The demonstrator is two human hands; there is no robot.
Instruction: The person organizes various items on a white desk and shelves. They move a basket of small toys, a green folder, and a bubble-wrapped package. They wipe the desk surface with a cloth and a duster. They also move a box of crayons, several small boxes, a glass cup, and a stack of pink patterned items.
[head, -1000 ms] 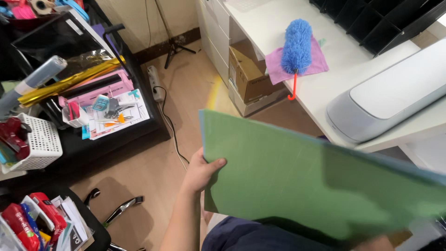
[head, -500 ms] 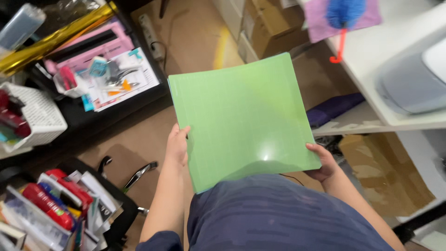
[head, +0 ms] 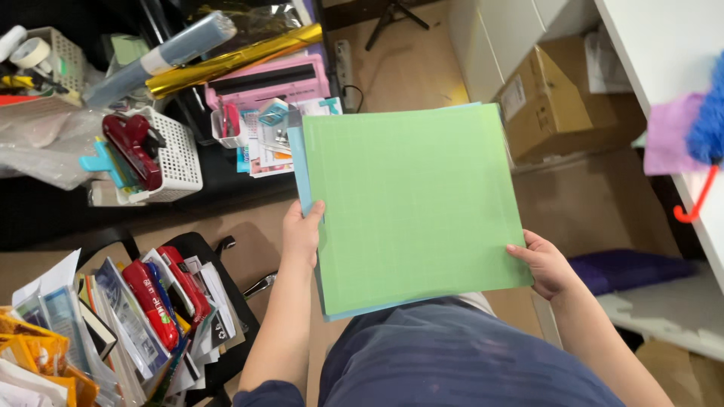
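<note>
Left hand (head: 302, 230) and right hand (head: 544, 264) grip a green cutting mat (head: 411, 200) (blue sheet (head: 299, 162) behind), hiding the floor; cardboard box (head: 547, 102) nearby.

Bright, even indoor light, soft shadows, sharp focus, with slight wide-angle stretching at the edges.

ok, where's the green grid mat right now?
In the head view the green grid mat sits mid-frame, held over the lap with a light blue sheet behind it, left hand on its left edge, right hand at its lower right corner.
</note>
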